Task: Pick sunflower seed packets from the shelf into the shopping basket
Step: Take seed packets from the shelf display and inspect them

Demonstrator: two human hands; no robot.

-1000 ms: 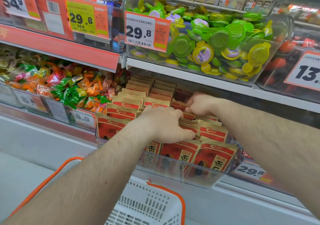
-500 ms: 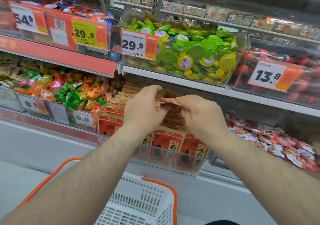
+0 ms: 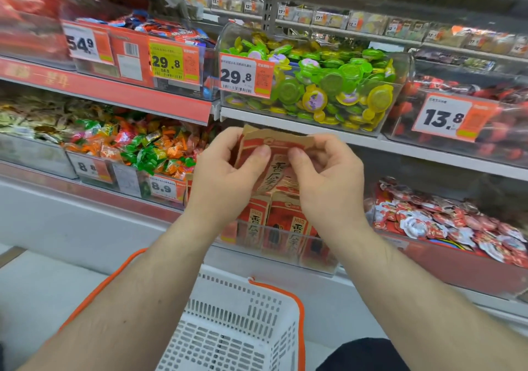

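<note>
Hands meet at the centre of the frame, each with its grip closed on the same sunflower seed packet (image 3: 278, 158): the left hand (image 3: 221, 175) pinches its left part with thumb in front, and the right hand (image 3: 328, 176) pinches its right part likewise. The packet is held clear above the clear shelf bin (image 3: 285, 245) where more packets stand, its long axis roughly upright and leaning a little, printed face toward the camera. The white shopping basket (image 3: 243, 322) with orange handles sits straight below, in the lower centre of the frame, between the forearms. Judging by this, the coming move is a straight drop downward, and both hands are about equally near.
</note>
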